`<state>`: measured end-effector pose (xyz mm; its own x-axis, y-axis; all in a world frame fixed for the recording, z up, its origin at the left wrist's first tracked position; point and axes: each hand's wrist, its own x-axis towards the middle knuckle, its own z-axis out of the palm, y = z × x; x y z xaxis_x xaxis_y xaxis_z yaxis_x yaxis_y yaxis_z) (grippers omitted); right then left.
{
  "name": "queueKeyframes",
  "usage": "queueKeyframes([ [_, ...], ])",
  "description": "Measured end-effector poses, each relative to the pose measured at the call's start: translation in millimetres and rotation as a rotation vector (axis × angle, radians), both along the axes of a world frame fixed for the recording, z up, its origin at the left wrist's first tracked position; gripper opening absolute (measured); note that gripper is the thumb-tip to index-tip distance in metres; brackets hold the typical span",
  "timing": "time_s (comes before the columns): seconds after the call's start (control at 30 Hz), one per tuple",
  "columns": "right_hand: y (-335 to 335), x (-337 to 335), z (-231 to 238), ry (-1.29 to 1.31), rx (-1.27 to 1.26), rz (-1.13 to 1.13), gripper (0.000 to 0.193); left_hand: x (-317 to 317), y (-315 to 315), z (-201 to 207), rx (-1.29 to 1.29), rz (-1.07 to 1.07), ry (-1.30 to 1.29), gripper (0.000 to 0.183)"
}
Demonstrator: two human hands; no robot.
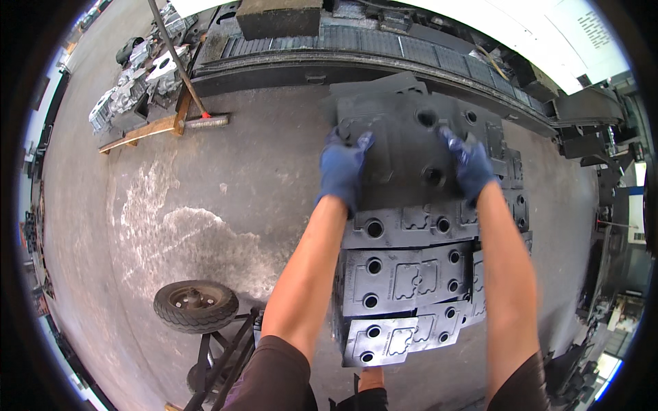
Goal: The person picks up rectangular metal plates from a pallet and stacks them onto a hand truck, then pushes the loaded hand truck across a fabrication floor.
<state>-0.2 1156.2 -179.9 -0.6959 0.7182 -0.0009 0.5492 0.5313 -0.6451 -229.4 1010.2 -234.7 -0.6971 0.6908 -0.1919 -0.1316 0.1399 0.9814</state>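
Observation:
My left hand [340, 170], in a blue work glove, grips the left edge of a dark flat plate [406, 154] with round holes. My right hand [474, 164], gloved the same way, grips the plate's right side. Motion smears the plate a little, and its material cannot be made out. Under and in front of it lie stacks of similar grey plates [404, 274], with round holes and raised outlines on their faces. Closest to me, one lighter plate [378, 340] lies at a slant on the pile.
Beyond the stacks runs a long conveyor [391, 46] with a dark box [279, 19] on it. A push broom [207, 122] stands by a wooden pallet [147, 131] of metal castings at the far left. A cart wheel [196, 306] is at my near left.

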Motion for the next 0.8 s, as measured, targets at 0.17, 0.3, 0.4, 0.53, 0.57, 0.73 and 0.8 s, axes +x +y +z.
queueKeyframes([
  [0.17, -168, 40, 6, 0.586, -0.497, -0.539, 0.045, 56, -138, 48, 0.152, -0.073, -0.200, 0.056],
  [0.3, -296, 108, 11, 0.365, -0.738, -0.839, 0.064, 130, -274, 54, -0.005, -0.025, -0.208, 0.051],
  [0.4, -366, 161, 10, 0.376, -0.764, -0.718, 0.074, 178, -350, 97, -0.036, -0.006, -0.305, 0.043],
  [0.53, -423, 221, 2, 0.016, -0.732, -0.336, 0.066, 278, -475, 88, -0.327, 0.237, -0.152, 0.047],
  [0.57, -433, 215, 5, 0.067, -0.773, -0.281, 0.062, 291, -498, 80, -0.290, 0.276, -0.148, 0.048],
  [0.73, -497, 193, 9, 0.073, -0.921, -0.126, 0.055, 352, -589, 47, -0.437, 0.614, -0.344, 0.033],
  [0.8, -517, 169, -10, 0.060, -0.842, 0.017, 0.061, 362, -646, 6, -0.491, 0.723, -0.450, 0.027],
])
